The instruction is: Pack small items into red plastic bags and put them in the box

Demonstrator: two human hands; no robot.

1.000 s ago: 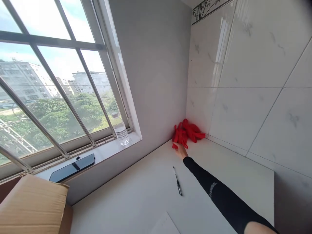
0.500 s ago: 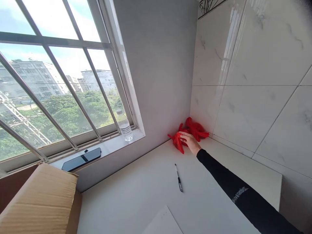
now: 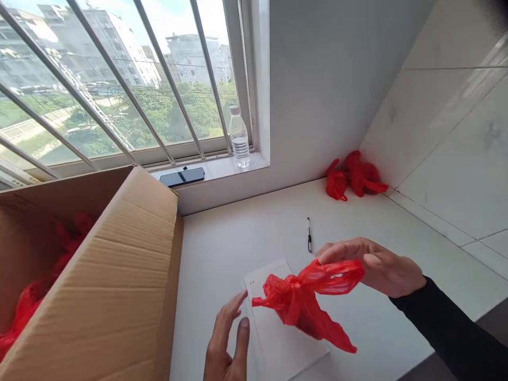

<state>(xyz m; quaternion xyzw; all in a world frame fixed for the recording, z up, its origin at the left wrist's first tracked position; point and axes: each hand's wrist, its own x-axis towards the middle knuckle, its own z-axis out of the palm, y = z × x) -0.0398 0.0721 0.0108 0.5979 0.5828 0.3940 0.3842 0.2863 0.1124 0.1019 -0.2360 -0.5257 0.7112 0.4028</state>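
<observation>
A knotted red plastic bag (image 3: 296, 301) is held above the white paper (image 3: 283, 338), its loose ends spreading to the right. My right hand (image 3: 369, 262) grips it by a handle loop, with the fingers partly behind the thin plastic. Left of the bag, my left hand (image 3: 230, 338) has its fingers and thumb apart and holds nothing; its fingertips come close to the paper's left edge. What the bag contains cannot be made out.
Two more red bags, one nearer (image 3: 336, 182) and one behind (image 3: 361, 173), lie in the far corner. A pen (image 3: 309, 235) rests on the white table (image 3: 222, 233). At left stands an open cardboard box (image 3: 130, 254) with red bags inside. The windowsill bears a phone (image 3: 182, 177) and a water bottle (image 3: 239, 140).
My right hand has come back from the corner with a red bag, now over the paper. My left hand has entered the view. The camera has turned left and down, showing the box's inside.
</observation>
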